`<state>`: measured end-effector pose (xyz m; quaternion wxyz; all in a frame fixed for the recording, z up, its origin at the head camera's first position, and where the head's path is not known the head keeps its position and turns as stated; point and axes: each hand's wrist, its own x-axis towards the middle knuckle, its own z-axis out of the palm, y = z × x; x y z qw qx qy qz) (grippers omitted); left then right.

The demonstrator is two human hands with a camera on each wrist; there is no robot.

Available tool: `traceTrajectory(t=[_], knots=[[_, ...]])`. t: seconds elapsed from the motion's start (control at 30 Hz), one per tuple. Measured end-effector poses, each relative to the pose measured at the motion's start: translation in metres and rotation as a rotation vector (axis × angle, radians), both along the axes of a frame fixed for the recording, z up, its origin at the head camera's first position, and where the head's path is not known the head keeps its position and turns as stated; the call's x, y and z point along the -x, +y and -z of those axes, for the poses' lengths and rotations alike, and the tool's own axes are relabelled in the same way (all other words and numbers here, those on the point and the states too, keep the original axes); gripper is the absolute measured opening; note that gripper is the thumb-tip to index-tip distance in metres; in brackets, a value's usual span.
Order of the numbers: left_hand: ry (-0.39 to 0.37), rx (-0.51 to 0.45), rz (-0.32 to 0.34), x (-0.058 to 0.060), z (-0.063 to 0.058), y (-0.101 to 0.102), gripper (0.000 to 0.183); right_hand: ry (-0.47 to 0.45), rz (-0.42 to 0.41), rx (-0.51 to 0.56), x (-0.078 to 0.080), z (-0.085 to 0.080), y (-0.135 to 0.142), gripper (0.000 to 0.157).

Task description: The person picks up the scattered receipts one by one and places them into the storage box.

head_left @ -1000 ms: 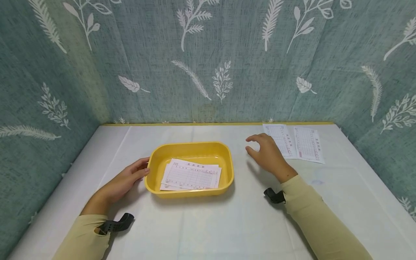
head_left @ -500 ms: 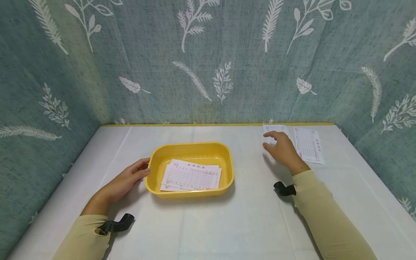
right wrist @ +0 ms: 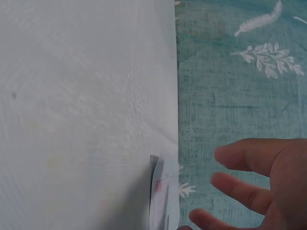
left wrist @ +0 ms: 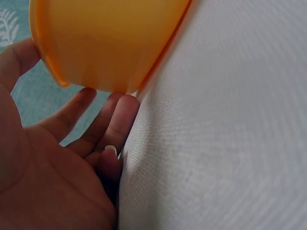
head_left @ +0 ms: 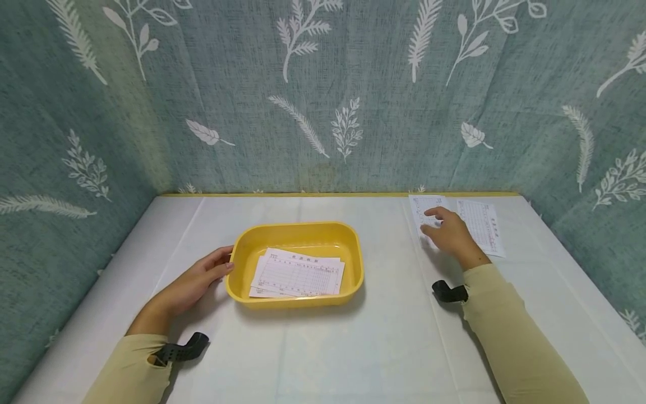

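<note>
My left hand (head_left: 198,279) touches the left end of a yellow plastic basin (head_left: 294,301), its fingers loosely bent. In the left wrist view the thumb meets the rim of the basin (left wrist: 105,52), and other fingertips lie against its outer wall. Inside the basin are overlapping printed paper slips (head_left: 298,273). To the right, my right hand (head_left: 454,235) hovers over a printed slip (head_left: 423,209), thumb and forefinger spread apart and nothing between them. A second slip (head_left: 483,224) lies to its right, partly covered by that hand. In the right wrist view one slip (right wrist: 165,191) shows a raised, curled edge.
A white cloth (head_left: 323,353) covers the table, with a yellow strip (head_left: 303,194) along its back edge. Patterned green fabric (head_left: 323,112) stands behind and at both sides. Black wrist straps (head_left: 184,348) sit on both forearms.
My right hand has moved right, from beside the basin to above the left one of the two loose slips. The left hand and basin have stayed in place.
</note>
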<state>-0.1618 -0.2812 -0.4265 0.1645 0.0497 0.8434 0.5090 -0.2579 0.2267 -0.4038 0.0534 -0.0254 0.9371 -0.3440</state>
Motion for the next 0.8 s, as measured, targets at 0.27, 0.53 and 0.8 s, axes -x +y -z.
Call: traceTrajectory(t=[0.27, 0.53, 0.8], knots=[[0.016, 0.017, -0.008, 0.0, -0.001, 0.001, 0.058, 0.021, 0.031, 0.005, 0.001, 0.002, 0.009, 0.049], [0.017, 0.018, -0.006, 0.0, -0.002, 0.002, 0.058, 0.039, 0.036, -0.022, 0.004, 0.005, 0.013, 0.049], [0.016, 0.023, 0.0, 0.0, -0.001, 0.002, 0.058, 0.032, 0.03, -0.077, 0.005, 0.008, 0.015, 0.051]])
